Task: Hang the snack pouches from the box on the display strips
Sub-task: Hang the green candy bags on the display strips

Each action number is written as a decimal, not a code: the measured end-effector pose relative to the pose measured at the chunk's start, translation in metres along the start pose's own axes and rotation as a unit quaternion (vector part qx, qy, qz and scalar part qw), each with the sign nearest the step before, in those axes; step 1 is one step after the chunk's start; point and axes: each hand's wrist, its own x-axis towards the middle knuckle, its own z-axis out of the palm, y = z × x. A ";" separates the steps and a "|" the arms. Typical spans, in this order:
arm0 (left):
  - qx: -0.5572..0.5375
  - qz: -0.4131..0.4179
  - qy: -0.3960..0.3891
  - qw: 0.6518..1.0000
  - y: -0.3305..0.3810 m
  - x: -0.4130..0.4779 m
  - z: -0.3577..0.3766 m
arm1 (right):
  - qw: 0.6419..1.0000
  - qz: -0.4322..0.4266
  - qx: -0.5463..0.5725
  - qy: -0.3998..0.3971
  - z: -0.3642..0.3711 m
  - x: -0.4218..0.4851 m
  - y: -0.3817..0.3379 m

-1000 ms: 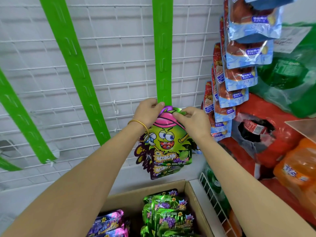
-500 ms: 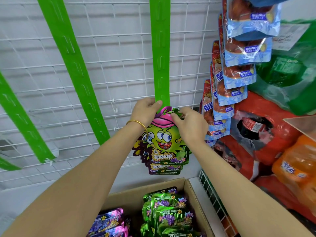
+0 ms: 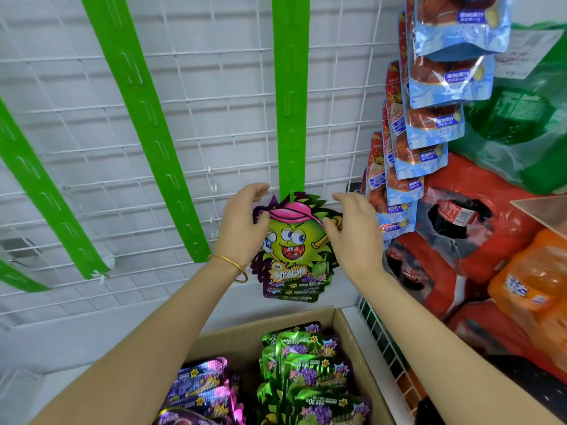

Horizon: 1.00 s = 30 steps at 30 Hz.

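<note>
1. The left hand (image 3: pixel 242 228) has its fingers (image 3: pixel 256 189) spread wide and curled loosely; the thumb side lies against the 9 o'clock edge of the cartoon pouch (image 3: pixel 293 240), but nothing is pinched.
2. The right hand (image 3: pixel 352 231) is likewise splayed, its thumb touching the pouch's 3 o'clock edge and the other fingers lifted clear above it. Both hands look to be steadying rather than gripping.
3. The pouch hangs at the bottom end of the middle display strip (image 3: pixel 291 96), a green tab poking through its top at 12 o'clock. At least two more pouch edges show behind it at 6 o'clock, so I judge a small stack is already hung there.
4. Above the pouch, toward 12 o'clock, the rest of this strip's tabs are bare.
5. At 9 to 10 o'clock, the left display strips (image 3: pixel 144 124) on the wire grid (image 3: pixel 214 87) carry nothing.
6. At 1 to 2 o'clock, a separate column of blue snack bags (image 3: pixel 441 96) is fully hung.
7. At 6 o'clock, the cardboard box (image 3: pixel 352 338) holds many green and purple pouches (image 3: pixel 306 372).
8. Judgement: the task is early, with most hanging left.
</note>
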 end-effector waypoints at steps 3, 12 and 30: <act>-0.001 -0.008 0.022 1.000 -0.013 -0.037 -0.007 | 0.992 -0.036 -0.001 -0.119 0.001 -0.040 0.006; -0.035 -0.156 -0.102 0.982 -0.065 -0.149 -0.012 | 0.752 -0.040 0.008 -0.658 0.039 -0.120 0.035; -0.238 -0.383 -0.108 0.886 -0.080 -0.172 -0.016 | 0.805 0.298 0.407 -0.312 0.012 -0.062 0.048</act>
